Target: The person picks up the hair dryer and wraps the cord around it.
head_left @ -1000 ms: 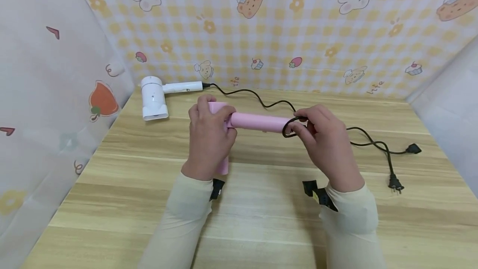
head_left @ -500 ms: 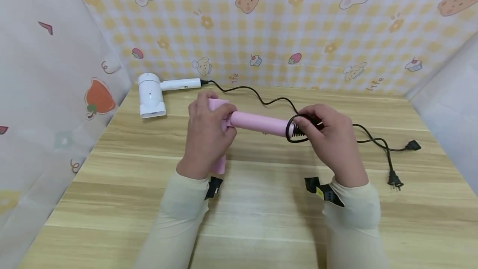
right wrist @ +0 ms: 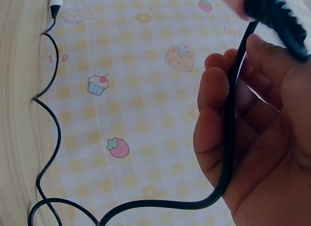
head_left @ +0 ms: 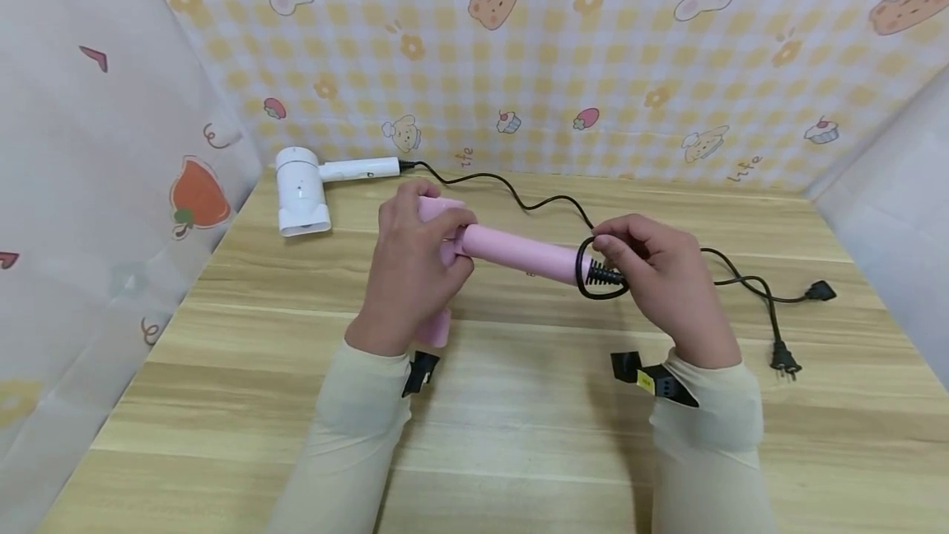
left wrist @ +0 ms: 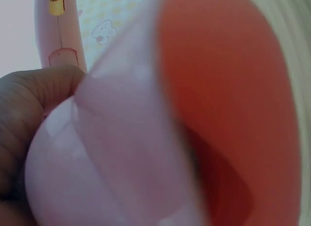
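Note:
My left hand grips a pink hair dryer around its head, close to where the handle joins. The handle slants down to the right and ends in a black ribbed cord sleeve. From there the black power cord bends round in a loop beside the handle's end. My right hand pinches this cord between thumb and fingers. In the right wrist view, the cord runs down across the fingers. The dryer's pink housing and reddish inside fill most of the left wrist view.
A white hair dryer lies at the back left of the wooden table, its thin black cord running right. Two black plugs rest on the right side. A checked cloth hangs behind.
The handle's cord end has dipped and shifted right. My right hand has moved slightly right with the cord loop, and more of the ribbed sleeve shows. The left hand keeps its grip.

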`<state>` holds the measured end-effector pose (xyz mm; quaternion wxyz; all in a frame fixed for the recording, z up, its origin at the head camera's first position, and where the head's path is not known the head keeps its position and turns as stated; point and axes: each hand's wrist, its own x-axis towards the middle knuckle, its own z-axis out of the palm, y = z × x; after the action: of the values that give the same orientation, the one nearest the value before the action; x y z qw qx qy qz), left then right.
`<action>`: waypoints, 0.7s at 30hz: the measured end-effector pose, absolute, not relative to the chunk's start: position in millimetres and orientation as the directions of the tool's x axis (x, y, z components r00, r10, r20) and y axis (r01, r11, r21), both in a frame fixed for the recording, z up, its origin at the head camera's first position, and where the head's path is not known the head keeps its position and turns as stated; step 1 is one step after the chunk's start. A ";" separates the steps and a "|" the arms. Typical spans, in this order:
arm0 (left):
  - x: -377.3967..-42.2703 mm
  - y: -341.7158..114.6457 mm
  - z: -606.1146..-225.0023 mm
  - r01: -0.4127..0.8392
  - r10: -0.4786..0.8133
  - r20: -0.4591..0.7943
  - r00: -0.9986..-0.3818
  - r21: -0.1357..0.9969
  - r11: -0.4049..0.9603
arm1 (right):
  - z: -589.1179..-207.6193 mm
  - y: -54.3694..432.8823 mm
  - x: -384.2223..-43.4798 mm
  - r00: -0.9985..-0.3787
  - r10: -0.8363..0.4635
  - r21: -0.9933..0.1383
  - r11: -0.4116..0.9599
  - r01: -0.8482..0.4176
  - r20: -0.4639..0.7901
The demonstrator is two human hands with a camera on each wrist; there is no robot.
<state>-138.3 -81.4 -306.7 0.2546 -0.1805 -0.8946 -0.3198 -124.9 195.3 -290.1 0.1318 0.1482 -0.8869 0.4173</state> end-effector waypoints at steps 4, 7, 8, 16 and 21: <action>-139.7 -82.9 -306.9 0.510 0.161 0.595 -0.787 0.482 0.713 | -292.2 195.6 -126.5 -0.931 -0.168 -0.711 0.606 -0.357 0.324; -140.4 -82.1 -307.5 0.514 0.150 0.600 -0.786 0.500 0.697 | -293.9 194.9 -128.3 -0.933 -0.176 -0.699 0.622 -0.352 0.313; -140.4 -81.7 -307.6 0.513 0.144 0.599 -0.788 0.508 0.692 | -294.4 194.5 -128.9 -0.934 -0.176 -0.694 0.629 -0.350 0.311; -138.6 -78.7 -306.8 0.471 0.063 0.591 -0.804 0.570 0.673 | -298.0 188.6 -131.0 -0.929 -0.183 -0.666 0.654 -0.359 0.321; -138.4 -78.9 -307.2 0.432 0.007 0.588 -0.809 0.586 0.686 | -299.4 182.5 -131.6 -0.936 -0.221 -0.645 0.679 -0.350 0.275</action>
<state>-138.4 -78.9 -307.2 0.2825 -0.1254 -0.8735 -0.3762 -131.6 182.5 -299.4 0.0873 0.1566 -0.9122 0.3684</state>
